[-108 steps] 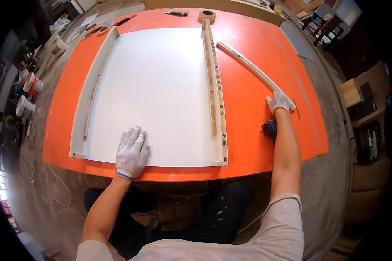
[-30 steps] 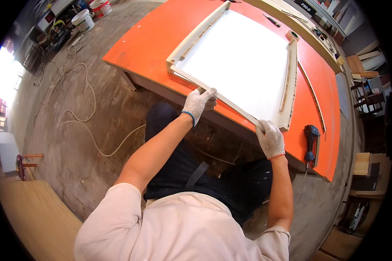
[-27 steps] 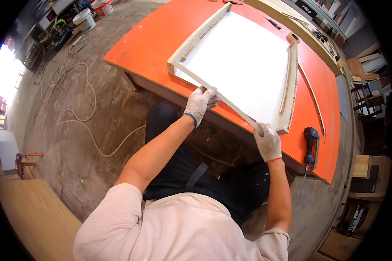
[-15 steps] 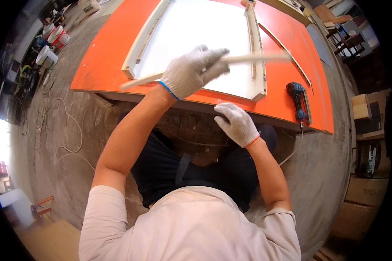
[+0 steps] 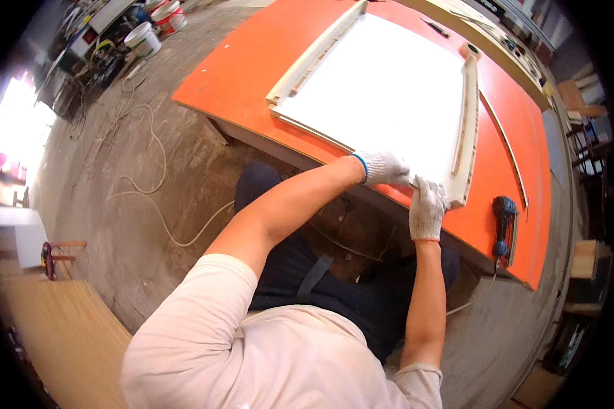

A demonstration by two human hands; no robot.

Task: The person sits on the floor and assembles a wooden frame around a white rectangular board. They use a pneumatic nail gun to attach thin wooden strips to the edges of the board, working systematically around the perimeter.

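A white panel (image 5: 382, 82) lies on the orange tabletop, with a pale wooden rail (image 5: 284, 90) on its left side and another wooden rail (image 5: 465, 180) on its right. Along the panel's near edge runs a narrow wooden strip (image 5: 312, 129). My left hand (image 5: 383, 167), in a white knit glove with a blue cuff edge, is closed over the strip's right part. Close beside it my right hand (image 5: 429, 208), gloved with a red cuff edge, grips near the strip's right end by the right rail's corner. The fingers hide that end of the strip.
A blue-and-black power tool (image 5: 504, 221) with a cord lies at the table's right. A long thin strip (image 5: 505, 146) rests beyond the right rail, and a tape roll (image 5: 471, 50) stands near that rail's far end. Buckets (image 5: 143, 39) and a loose cable (image 5: 158, 153) are on the floor leftward.
My left hand has brought the wooden strip down to the panel's near edge. My right hand has risen from the table's edge to join it. The view has turned.
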